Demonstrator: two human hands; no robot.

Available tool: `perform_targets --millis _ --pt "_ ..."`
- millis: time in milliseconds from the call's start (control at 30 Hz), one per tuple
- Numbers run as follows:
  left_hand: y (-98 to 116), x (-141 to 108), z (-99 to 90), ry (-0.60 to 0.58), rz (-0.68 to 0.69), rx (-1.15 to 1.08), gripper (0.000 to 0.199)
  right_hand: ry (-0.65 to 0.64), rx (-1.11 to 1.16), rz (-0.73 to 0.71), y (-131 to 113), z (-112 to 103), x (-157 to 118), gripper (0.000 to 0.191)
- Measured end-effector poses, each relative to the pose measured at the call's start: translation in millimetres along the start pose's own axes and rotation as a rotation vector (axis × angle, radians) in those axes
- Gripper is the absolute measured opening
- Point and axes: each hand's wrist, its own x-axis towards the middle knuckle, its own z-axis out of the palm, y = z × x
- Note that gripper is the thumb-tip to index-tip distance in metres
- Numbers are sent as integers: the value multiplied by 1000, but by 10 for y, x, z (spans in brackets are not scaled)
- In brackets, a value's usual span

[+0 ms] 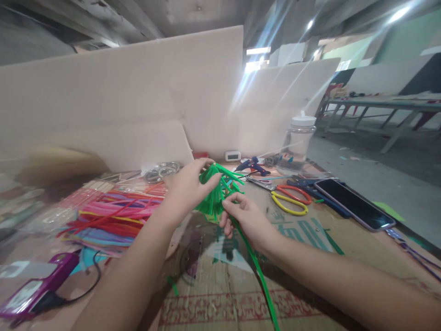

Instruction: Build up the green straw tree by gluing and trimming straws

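My left hand (193,184) is closed around a bundle of green pipe cleaners (213,195), which fans out in many short ends over the table. Close beside it, my right hand (246,216) pinches a long green pipe cleaner (257,264) between thumb and fingers. That strand trails down toward the bottom edge of the view. Its upper end meets the bundle, though the exact joint is hidden by fingers. Scissors with orange and yellow handles (291,200) lie just right of the bundle. A blue glue gun (255,166) rests behind it.
Colourful pipe cleaners (110,216) are piled at left, above a purple device (41,287) with a black cord. A phone (354,204) lies at right, near a clear water bottle (298,142). Cardboard (220,294) covers the table front; a white panel (155,87) stands behind.
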Motion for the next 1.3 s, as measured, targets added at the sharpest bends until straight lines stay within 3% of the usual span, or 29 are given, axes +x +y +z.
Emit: perform_targets --millis 300,900,1300 --pt "-66 1 -52 -38 -10 -45 42 39 27 8 43 23 -64 44" --pt "26 -23 -46 -63 50 -4 33 2 16 -19 48 19 -43 46" --pt "93 -38 10 33 -26 116 28 -13 -22 -29 50 22 -63 43"
